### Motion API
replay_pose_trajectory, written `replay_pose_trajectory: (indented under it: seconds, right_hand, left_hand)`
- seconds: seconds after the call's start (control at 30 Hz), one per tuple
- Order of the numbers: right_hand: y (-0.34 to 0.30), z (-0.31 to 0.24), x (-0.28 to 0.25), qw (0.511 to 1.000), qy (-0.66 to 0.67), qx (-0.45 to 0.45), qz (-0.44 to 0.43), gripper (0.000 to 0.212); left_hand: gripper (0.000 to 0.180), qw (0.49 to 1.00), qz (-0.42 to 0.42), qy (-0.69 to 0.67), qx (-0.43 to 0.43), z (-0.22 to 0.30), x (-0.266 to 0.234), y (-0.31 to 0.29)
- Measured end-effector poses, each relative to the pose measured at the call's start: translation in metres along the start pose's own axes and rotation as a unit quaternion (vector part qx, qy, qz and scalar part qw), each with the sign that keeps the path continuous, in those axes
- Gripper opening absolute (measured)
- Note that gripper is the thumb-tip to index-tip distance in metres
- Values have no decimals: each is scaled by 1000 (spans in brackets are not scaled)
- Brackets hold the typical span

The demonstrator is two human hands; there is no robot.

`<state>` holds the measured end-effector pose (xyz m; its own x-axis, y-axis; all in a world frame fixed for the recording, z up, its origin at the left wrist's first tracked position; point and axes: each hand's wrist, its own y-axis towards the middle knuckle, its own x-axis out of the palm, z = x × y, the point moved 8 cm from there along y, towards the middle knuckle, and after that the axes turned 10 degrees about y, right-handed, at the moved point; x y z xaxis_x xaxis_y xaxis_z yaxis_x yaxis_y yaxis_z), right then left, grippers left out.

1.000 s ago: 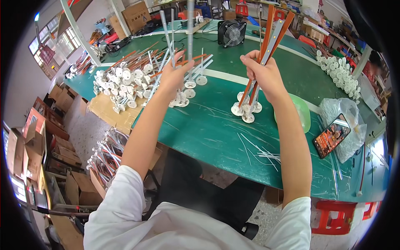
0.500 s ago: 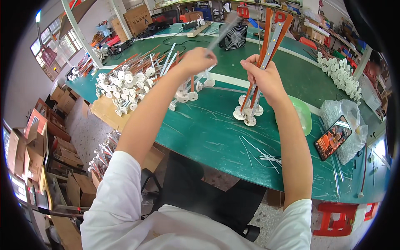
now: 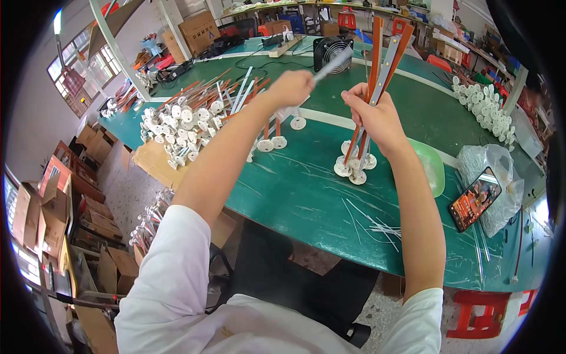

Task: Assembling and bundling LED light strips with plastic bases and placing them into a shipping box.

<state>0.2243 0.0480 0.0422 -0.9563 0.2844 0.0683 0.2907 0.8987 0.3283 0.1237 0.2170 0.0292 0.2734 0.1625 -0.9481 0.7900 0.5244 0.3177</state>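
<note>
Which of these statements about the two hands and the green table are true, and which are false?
1. The right hand grips a bundle of orange rods standing upright. True.
2. The left hand is empty. False: it holds a single grey rod.
3. A phone lies on a clear plastic bag. True.
4. The green table is bare on the person's left. False: a heap of white-disc rods lies there.

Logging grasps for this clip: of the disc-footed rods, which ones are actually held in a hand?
The upright bundle gripped by the right hand, feet resting on the green table; the others lie piled at left.
</note>
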Motion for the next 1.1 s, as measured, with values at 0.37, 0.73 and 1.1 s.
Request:
replay_pose_trajectory:
  seconds: [0.37,0.73,1.1]
  right_hand:
    - [1,4,2,1000,-15,-6,-10,19]
    - [-1,0,2,999,-45,-9,-15,19]
    - [-1,0,5,998,-54,-21,-29,20]
  left_hand:
    - [30,965,-135,55,-216,-61,75,-8]
    - [30,865,-89,-398,-292,-61,-4,-31]
    - [22,977,-114,-61,-169,-68,-19,-40]
